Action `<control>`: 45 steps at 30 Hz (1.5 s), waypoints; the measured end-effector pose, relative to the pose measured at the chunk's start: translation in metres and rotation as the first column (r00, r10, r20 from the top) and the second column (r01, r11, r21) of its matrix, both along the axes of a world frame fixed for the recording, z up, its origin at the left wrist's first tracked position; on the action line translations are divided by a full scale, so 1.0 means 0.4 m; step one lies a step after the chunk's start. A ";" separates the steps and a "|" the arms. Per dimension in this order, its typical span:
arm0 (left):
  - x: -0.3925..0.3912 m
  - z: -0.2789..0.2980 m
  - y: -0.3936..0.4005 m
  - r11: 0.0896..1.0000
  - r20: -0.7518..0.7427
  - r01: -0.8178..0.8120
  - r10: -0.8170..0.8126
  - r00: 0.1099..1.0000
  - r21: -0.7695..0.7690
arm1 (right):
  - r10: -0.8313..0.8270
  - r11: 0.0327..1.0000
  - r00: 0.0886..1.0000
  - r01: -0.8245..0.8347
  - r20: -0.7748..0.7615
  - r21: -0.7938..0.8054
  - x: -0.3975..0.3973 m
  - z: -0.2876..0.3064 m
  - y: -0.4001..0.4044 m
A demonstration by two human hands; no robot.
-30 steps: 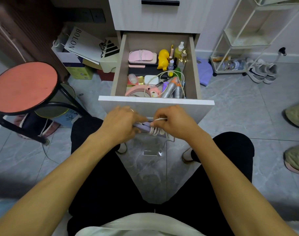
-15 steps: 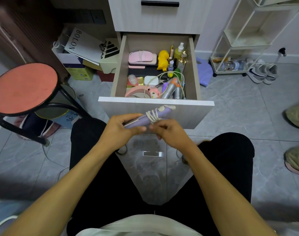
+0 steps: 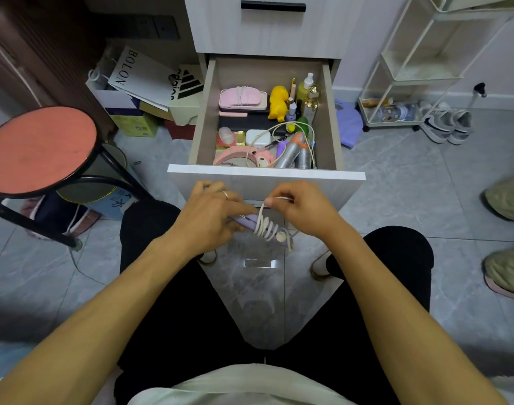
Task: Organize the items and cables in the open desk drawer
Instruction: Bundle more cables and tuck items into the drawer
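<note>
Lilac plastic wand-shaped device [image 3: 248, 223], half hidden under the left hand [image 3: 212, 217] grasping it, sits just below the pale wooden open drawer [image 3: 264, 176] front. Right hand [image 3: 304, 210] pinches the free end of a white cable [image 3: 268, 226] coiled round it. Round red-topped stool [image 3: 39, 150] stands left. Drawer holds a pink case [image 3: 242, 97], yellow figurine [image 3: 278, 103], bottles and a loose cable; smaller items indistinct.
</note>
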State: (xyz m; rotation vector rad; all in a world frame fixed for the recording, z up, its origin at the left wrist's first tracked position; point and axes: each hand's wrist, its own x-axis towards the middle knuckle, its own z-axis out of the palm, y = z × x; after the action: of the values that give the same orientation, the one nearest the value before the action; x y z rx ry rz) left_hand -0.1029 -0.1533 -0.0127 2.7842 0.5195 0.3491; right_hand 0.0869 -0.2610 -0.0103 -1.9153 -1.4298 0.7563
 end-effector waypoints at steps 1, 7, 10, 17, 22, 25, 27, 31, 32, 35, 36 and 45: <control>0.000 0.004 -0.001 0.997 0.017 0.019 -0.018 1.000 -0.071 | 0.003 1.000 0.998 -0.005 -0.065 -0.029 0.002 -0.008 0.000; -0.023 0.023 -0.023 0.670 0.037 -0.180 0.296 0.955 -0.721 | -0.014 0.992 0.973 -0.015 -0.229 -0.125 -0.039 -0.053 -0.048; -0.013 0.004 -0.029 0.643 -0.039 -0.335 0.428 0.903 -0.689 | -0.010 0.990 0.981 -0.017 -0.191 -0.141 -0.082 -0.071 -0.059; -0.006 -0.046 -0.026 0.915 -0.079 -0.354 0.345 0.935 -0.195 | 0.098 0.995 0.943 -0.097 0.318 -0.020 -0.077 -0.030 -0.023; -0.014 -0.031 -0.021 0.978 -0.089 -0.079 0.063 0.994 -0.191 | 0.140 0.990 0.939 -0.126 0.314 -0.065 -0.015 0.026 0.026; -0.021 -0.007 -0.021 0.920 -0.048 0.011 -0.032 0.998 -0.391 | 0.128 0.988 0.991 -0.124 0.040 -0.089 0.001 0.012 0.020; -0.032 0.005 -0.017 0.859 0.009 -0.009 0.016 1.000 -0.512 | 0.012 0.997 0.974 -0.030 -0.226 -0.074 0.004 -0.014 0.004; -0.050 0.012 -0.017 0.647 0.025 -0.089 0.164 0.986 -0.757 | -0.054 0.996 0.908 0.019 -0.416 -0.088 -0.031 -0.066 -0.030; -0.046 0.005 -0.017 0.606 0.022 -0.116 0.215 0.976 -0.787 | -0.082 0.993 0.925 0.045 -0.371 -0.108 -0.044 -0.073 -0.038; -0.029 -0.017 -0.020 0.526 0.030 -0.209 0.409 0.912 -0.824 | -0.135 0.989 0.938 0.109 -0.319 -0.100 -0.085 -0.091 -0.050; -0.020 -0.021 -0.020 0.525 0.023 -0.254 0.464 0.886 -0.812 | -0.124 0.991 0.950 0.102 -0.285 -0.092 -0.093 -0.095 -0.049; 0.004 -0.010 -0.008 0.748 -0.113 -0.387 0.391 0.913 -0.539 | 0.112 0.993 0.972 -0.100 0.207 -0.069 -0.084 -0.052 -0.024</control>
State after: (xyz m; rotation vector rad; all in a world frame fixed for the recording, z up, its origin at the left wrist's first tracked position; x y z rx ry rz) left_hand -0.1014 -0.1565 -0.0166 2.0956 1.0270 0.2403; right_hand 0.0533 -0.2704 -0.0310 -2.0258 -1.6661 0.6657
